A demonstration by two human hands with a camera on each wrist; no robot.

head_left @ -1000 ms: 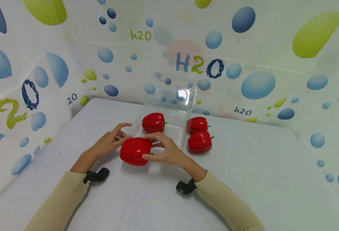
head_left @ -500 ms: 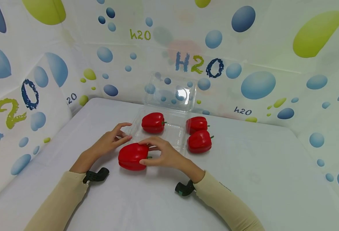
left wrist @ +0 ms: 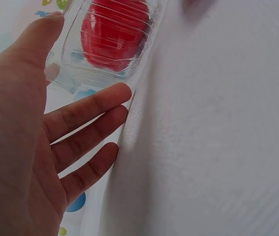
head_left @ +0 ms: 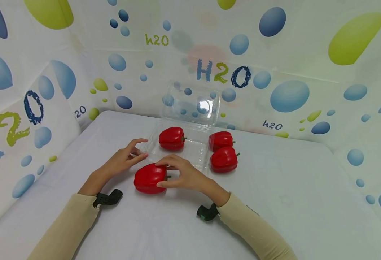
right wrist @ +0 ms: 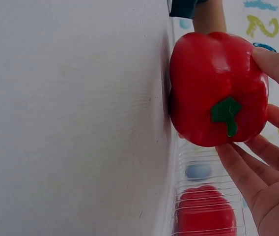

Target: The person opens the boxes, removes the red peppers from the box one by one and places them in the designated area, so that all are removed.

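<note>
In the head view, my right hand (head_left: pixel 184 173) holds a red bell pepper (head_left: pixel 149 179) by its stem end, thumb on the near side and fingers over the far side. The right wrist view shows the pepper's green stem (right wrist: pixel 226 116), with the pepper low against the white table. My left hand (head_left: pixel 123 157) is at the left side of a clear plastic clamshell box (head_left: pixel 195 150), thumb and index finger by its wall. Its other fingers (left wrist: pixel 88 110) are spread and hold nothing. Inside the box lies another red bell pepper (head_left: pixel 171 138).
Two more red bell peppers (head_left: pixel 221 141) (head_left: pixel 224 159) lie on the table just right of the box. The box's transparent lid (head_left: pixel 190 103) stands raised at the back, by the patterned wall sheet (head_left: pixel 128 86). White cloth (head_left: pixel 291 202) covers the table.
My right hand has brought its bell pepper down and nearer to me, away from the left fingertips and the box. The left hand, the box and the other peppers have stayed put.
</note>
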